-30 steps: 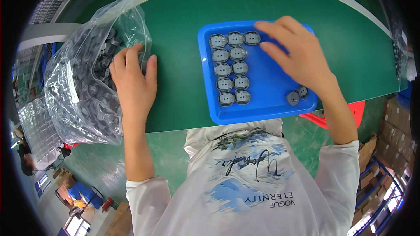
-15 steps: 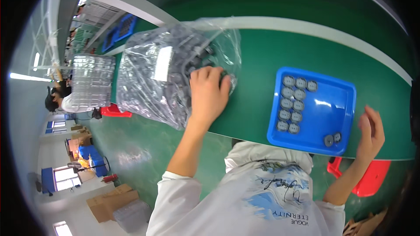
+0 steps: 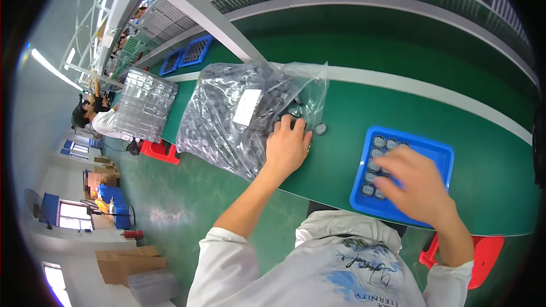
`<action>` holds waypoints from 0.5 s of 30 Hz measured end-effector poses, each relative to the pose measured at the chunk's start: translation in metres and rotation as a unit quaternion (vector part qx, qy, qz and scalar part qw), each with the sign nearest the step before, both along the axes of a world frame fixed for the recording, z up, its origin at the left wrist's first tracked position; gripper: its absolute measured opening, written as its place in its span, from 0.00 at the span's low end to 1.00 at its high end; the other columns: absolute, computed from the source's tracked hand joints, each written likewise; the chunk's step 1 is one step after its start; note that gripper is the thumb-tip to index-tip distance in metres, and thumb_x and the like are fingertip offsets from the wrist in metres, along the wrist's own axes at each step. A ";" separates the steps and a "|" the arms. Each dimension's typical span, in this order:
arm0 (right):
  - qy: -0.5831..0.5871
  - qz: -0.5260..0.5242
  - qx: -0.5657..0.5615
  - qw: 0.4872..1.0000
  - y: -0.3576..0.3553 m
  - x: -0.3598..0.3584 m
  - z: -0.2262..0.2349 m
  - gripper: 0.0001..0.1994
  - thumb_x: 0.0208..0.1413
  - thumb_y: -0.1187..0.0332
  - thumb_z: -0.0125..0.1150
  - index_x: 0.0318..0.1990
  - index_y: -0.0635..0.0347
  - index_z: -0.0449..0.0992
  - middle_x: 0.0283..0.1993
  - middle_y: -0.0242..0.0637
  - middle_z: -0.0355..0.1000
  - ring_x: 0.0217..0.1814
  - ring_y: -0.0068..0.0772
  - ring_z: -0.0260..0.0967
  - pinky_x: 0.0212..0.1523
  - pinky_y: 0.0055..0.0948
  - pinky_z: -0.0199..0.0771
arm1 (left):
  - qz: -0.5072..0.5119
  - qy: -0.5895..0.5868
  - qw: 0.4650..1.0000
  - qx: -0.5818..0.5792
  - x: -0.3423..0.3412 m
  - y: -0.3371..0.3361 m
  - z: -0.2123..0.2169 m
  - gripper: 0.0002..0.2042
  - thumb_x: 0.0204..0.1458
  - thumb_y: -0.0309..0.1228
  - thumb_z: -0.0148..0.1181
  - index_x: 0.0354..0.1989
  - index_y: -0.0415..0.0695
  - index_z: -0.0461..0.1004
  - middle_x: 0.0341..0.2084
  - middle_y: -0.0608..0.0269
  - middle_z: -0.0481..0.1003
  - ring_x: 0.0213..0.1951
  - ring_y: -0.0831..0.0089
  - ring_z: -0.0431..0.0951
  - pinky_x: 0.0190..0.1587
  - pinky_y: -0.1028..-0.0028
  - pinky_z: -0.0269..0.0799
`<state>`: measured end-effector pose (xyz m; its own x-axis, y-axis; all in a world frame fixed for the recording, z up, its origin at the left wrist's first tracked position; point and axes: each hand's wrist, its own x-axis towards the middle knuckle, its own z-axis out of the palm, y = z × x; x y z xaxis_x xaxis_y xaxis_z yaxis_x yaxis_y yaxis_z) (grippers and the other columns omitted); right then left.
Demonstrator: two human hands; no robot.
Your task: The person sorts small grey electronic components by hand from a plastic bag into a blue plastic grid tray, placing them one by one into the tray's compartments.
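A clear plastic bag (image 3: 213,116) full of small dark grey parts lies on the green bench, its mouth toward the right. My left hand (image 3: 288,146) is at that mouth, fingers curled; what they grip is mostly hidden. One loose round grey part (image 3: 320,129) rests on the bench just right of the bag. Further right, a blue tray (image 3: 446,159) holds round grey parts (image 3: 379,141) in rows along its left side. Over the tray hovers my right hand (image 3: 418,185), blurred, thumb and fingers apart, nothing visible between them; it covers some of the parts.
A white post (image 3: 210,14) rises behind the bag. Stacked clear plastic trays (image 3: 145,105) stand left of it, and blue trays (image 3: 195,51) of parts lie farther back. A person (image 3: 105,119) is at the far left. Red stools (image 3: 159,150) stand below the bench edge.
My right hand has moved left from beside the tray to above it. A loose grey part now shows on the bench by the bag's mouth. The view has also shifted.
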<state>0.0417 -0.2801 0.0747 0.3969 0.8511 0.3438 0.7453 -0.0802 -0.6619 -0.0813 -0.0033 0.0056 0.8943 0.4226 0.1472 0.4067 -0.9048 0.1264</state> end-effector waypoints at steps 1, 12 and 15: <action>-0.052 0.029 -0.086 0.994 0.029 0.003 -0.002 0.16 0.48 0.70 0.69 0.46 0.63 0.78 0.41 0.44 0.74 0.40 0.46 0.75 0.39 0.41 0.77 | 0.005 -0.008 1.000 0.005 0.001 0.003 -0.003 0.14 0.57 0.35 0.63 0.49 0.44 0.76 0.47 0.49 0.72 0.45 0.48 0.76 0.46 0.55 0.76; -0.168 0.084 -0.218 0.958 0.172 0.033 -0.074 0.18 0.50 0.63 0.69 0.47 0.61 0.75 0.48 0.49 0.70 0.47 0.51 0.77 0.45 0.46 0.79 | 0.006 -0.125 0.988 0.090 -0.008 -0.003 -0.029 0.12 0.50 0.33 0.63 0.43 0.44 0.74 0.48 0.50 0.72 0.44 0.50 0.72 0.45 0.53 0.68; -0.140 0.123 -0.227 0.956 0.164 0.053 -0.072 0.18 0.51 0.65 0.70 0.47 0.60 0.75 0.46 0.48 0.73 0.47 0.48 0.77 0.43 0.47 0.80 | 0.020 -0.123 0.988 0.090 -0.010 -0.006 -0.029 0.12 0.50 0.32 0.62 0.42 0.44 0.74 0.45 0.50 0.73 0.45 0.50 0.72 0.46 0.54 0.67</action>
